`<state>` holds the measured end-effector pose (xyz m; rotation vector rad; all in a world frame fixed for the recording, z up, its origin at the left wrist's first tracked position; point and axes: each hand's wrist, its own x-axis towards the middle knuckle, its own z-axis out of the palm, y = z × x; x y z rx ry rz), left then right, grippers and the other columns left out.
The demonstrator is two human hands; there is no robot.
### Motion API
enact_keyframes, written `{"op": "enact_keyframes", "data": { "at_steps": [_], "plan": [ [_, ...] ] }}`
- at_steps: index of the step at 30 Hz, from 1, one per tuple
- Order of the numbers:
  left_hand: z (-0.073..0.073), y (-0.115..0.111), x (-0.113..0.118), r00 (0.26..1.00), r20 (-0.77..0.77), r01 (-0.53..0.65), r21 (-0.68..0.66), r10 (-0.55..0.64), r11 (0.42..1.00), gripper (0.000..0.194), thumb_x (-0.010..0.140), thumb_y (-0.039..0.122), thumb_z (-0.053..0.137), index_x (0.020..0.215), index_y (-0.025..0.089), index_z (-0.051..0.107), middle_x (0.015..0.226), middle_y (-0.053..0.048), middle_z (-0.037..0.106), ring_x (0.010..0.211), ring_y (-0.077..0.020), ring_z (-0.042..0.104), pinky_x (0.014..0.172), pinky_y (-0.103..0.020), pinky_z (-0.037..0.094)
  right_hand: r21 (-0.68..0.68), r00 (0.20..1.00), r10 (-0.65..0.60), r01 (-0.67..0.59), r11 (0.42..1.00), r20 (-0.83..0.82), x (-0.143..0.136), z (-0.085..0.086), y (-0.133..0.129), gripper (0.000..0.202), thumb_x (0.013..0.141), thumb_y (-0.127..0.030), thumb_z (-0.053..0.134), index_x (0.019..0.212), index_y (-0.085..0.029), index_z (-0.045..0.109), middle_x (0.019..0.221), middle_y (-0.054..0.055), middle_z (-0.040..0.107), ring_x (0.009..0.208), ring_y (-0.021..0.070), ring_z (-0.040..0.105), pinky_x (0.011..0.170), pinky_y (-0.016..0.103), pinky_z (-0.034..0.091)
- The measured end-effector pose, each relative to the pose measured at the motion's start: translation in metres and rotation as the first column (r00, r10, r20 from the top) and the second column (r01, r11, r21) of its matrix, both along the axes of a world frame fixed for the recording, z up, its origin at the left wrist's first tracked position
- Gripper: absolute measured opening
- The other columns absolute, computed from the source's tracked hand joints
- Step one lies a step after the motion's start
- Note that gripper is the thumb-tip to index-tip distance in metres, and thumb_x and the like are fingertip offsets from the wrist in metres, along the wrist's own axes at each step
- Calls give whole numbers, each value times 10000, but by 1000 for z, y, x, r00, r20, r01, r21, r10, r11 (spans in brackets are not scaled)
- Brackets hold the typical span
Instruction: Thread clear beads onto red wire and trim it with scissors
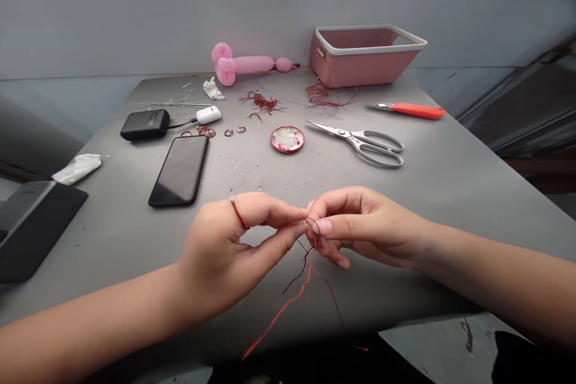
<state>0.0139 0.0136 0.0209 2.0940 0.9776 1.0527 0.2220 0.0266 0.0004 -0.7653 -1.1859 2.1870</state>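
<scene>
Grey table (450, 186) holds an illegibly marked black device (141, 126); left hand (229, 252) and right hand (369, 225) pinch red thread (310, 273)

Left index finger (270, 209): slim dark-red cord ring (240, 215) with one small pale bead (233, 199)
Both forearms (130, 304): bare
Lap: black clothing (310, 367), details too dark

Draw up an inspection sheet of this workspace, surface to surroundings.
Surface: gray table, flecked in the middle.
Job's things: thin red cords, ends hanging loose.
Clutter: scissors, orange-handled cutter, phone, red-rimmed dish, white tissue, tangled red scraps.
Hands: left hand and right hand close together, both pinching the cords.
Cables: short black cable between black box and white device.
Surroundings: gray wall behind; pink basket and pink balloon at the table's far end.
</scene>
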Motion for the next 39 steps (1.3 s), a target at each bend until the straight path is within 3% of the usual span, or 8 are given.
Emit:
{"op": "enact_keyframes", "data": {
  "at_steps": [9,14,17,20,22,29,34,39],
  "plan": [
    [0,-3,2,993,120,44,-259,-13,965,109,796,112,731,864,197,733,794,40,774,713,-63,702,680,-114,551,179,990,-49,24,984,132,2,-2,0,172,827,-319,710,790,-155,672,687,-19,567,547,57,480,555,224,402],
    [4,-1,3,958,286,189,-671,15,717,56,778,165,758,813,206,744,736,39,764,694,-82,709,669,-143,578,493,934,-209,41,869,290,1,5,-4,95,800,-201,623,713,-165,622,696,1,565,624,100,501,550,241,395],
    [5,2,3,946,323,245,-775,33,583,52,757,165,780,779,196,745,698,39,754,672,-72,698,660,-136,570,762,893,-339,-9,648,298,2,8,-6,99,792,-121,593,712,-176,606,715,2,580,633,100,524,574,243,432],
    [4,5,3,945,324,256,-818,45,514,102,716,133,808,768,186,739,697,41,752,674,-67,696,665,-129,563,965,838,-508,-78,250,199,4,7,-8,109,817,-83,601,765,-177,620,758,21,597,671,104,536,611,245,454],
    [4,5,4,941,335,263,-822,54,505,126,699,115,817,770,183,738,703,40,753,679,-73,699,672,-139,568,987,819,-556,-68,147,139,5,7,-9,108,827,-80,600,785,-176,623,775,28,602,689,108,544,623,248,461],
    [2,4,5,910,406,249,-703,88,667,82,780,134,760,828,190,723,741,30,756,720,-87,712,706,-165,582,370,955,-260,193,909,140,-2,6,-7,136,840,-291,678,815,-164,635,772,28,639,681,117,595,618,258,502],
    [2,7,5,898,433,280,-695,75,663,65,799,118,734,810,178,712,747,14,762,736,-101,724,742,-190,591,43,978,-211,210,977,6,-7,5,-5,183,840,-311,695,807,-152,612,735,4,598,650,89,533,613,229,454],
    [0,8,5,898,432,290,-732,90,616,65,765,122,755,784,164,709,693,10,734,673,-119,711,705,-230,600,300,974,-190,145,943,124,0,3,0,221,882,-377,664,834,-166,618,727,-16,524,677,89,455,632,229,388]
  ]
}}
